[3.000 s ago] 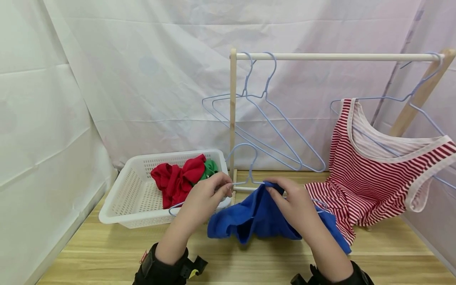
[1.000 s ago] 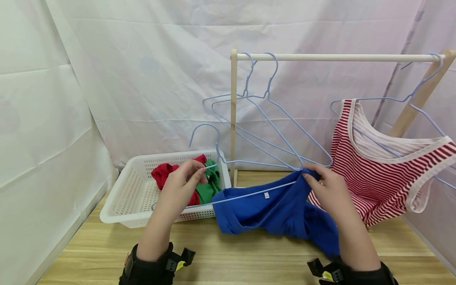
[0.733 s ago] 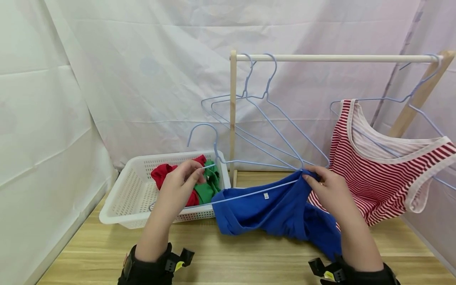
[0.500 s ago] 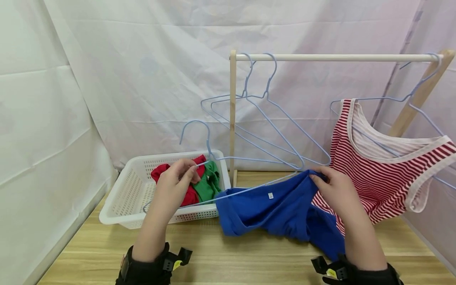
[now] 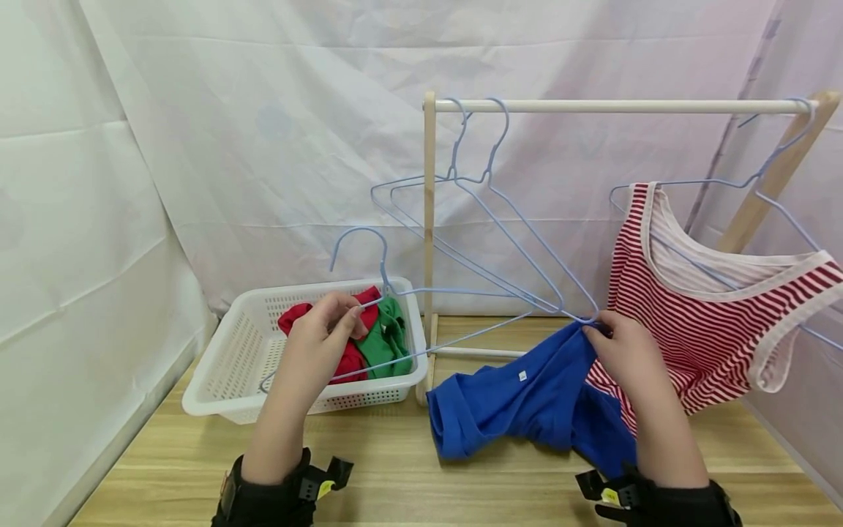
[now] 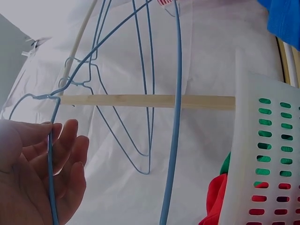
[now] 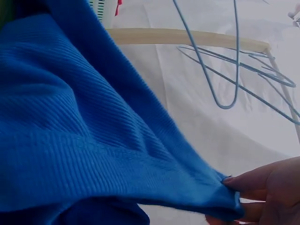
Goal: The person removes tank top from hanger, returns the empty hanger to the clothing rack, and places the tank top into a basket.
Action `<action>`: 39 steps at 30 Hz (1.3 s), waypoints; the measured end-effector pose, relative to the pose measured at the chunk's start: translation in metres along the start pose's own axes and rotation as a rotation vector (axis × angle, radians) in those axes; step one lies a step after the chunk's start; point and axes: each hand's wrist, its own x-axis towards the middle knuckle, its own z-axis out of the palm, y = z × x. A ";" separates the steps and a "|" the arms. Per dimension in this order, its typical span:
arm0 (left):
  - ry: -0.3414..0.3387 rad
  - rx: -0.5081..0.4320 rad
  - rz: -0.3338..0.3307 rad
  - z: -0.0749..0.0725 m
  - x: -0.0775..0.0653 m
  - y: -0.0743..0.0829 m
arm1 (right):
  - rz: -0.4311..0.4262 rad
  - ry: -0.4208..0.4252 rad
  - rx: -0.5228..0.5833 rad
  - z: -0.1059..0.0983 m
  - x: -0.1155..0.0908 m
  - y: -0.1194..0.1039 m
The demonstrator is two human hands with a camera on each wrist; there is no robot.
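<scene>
My left hand point(image 5: 326, 326) pinches a light-blue wire hanger point(image 5: 454, 291) on its arm beside the hook, over the basket. In the left wrist view the thumb point(image 6: 37, 129) presses on the wire. My right hand point(image 5: 622, 344) pinches the upper edge of a blue ribbed top point(image 5: 514, 402) with a small white label. The top droops from those fingers towards the table. In the right wrist view the hanger's rounded end point(image 7: 226, 105) is apart from the cloth point(image 7: 70, 117). The top's lower part is partly hidden behind the right forearm.
A white basket point(image 5: 224, 380) holds red point(image 5: 349, 362) and green point(image 5: 388, 337) clothes. Behind stands a rack with a white rail point(image 5: 626, 107) and two bare hangers point(image 5: 527, 227) on its left. A red-and-white striped tank top point(image 5: 711, 329) hangs at the right.
The hands have moved apart from the middle, the left going left with the hanger. The hanger's end, inside the blue top one second ago, is now out of it, and the top sags lower.
</scene>
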 end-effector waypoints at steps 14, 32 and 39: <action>-0.066 0.016 0.042 0.002 -0.001 0.003 | -0.106 -0.141 0.168 0.005 -0.009 -0.036; -0.087 0.063 0.059 0.006 -0.003 0.008 | -0.211 -0.380 0.284 0.024 -0.024 -0.065; -0.085 0.068 0.075 0.007 -0.005 0.010 | -0.284 -0.345 0.301 0.016 -0.036 -0.080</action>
